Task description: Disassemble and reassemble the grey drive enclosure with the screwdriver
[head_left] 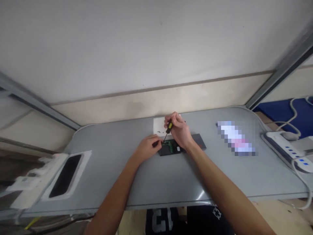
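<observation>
A black device with an exposed green circuit board (171,149) lies on the grey table (110,156). My right hand (179,129) is closed round a yellow-and-black screwdriver (169,127), whose shaft slants down to the board's upper left part. My left hand (149,147) is at the device's left edge, its fingers pressed together at the upper left corner; whether something small is between them is too small to tell. Behind the device, a white sheet (158,125) bears several tiny dark pieces. A dark flat panel (199,141) lies to the right, partly behind my right wrist.
On the left, a black phone-like slab (65,176) rests on a white sheet beside white power strips (41,182). A blurred-out bright screen (236,138) lies to the right. Farther right are a white power strip (288,151) and cables. A wall stands behind the table.
</observation>
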Motion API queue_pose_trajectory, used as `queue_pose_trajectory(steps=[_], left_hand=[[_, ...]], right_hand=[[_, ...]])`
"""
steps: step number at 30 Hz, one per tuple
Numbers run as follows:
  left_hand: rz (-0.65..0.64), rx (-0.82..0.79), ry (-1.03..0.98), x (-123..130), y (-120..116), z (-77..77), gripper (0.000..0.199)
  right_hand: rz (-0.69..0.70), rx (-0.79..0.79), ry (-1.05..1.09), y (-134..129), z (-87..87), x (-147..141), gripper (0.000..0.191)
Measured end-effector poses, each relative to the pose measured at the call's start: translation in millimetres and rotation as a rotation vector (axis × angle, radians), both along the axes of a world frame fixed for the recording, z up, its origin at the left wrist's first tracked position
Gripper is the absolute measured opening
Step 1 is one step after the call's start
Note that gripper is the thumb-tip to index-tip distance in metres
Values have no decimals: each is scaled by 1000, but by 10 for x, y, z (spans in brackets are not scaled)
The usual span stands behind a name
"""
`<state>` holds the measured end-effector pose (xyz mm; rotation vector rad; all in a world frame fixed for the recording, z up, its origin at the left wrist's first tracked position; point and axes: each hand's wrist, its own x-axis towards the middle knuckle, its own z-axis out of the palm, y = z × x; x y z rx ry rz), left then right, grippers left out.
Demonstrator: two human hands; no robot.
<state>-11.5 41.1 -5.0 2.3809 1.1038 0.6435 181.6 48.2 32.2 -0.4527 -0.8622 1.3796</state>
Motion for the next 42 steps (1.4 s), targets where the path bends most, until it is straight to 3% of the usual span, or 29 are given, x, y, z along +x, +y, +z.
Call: queue_pose_trajectory(steps=[5,9,14,19,23,30,33,37,42], left_hand=[[-3,10,-9,1,-2,-1,19],[8,5,0,-2,1,-16,20],[9,-2,-10,-1,-9,-6,20],[19,-20,-13,5,-7,-5,19],[25,-49,-28,-1,-1,-14,18],[17,-45,-25,-1,-7,-6,18],[11,-39,-25,4,-9,2,18],[23,-37,-17,11,-11,-3,18],[20,-26,-18,14,-8,-23,18]], right_hand=[[108,-59,11,53,-29,92,28],[46,-94,84,45,-22,89,35],[99,-66,35,18,18,134,31],[184,-46,-51,55,31,134,39],[95,-62,6,51,26,25,43],[116,-17,-61,24,9,105,32],[155,-30,-98,43,9,101,37],[95,-42,-51,34,17,-24,43],[102,-30,-46,11,-2,-8,33]])
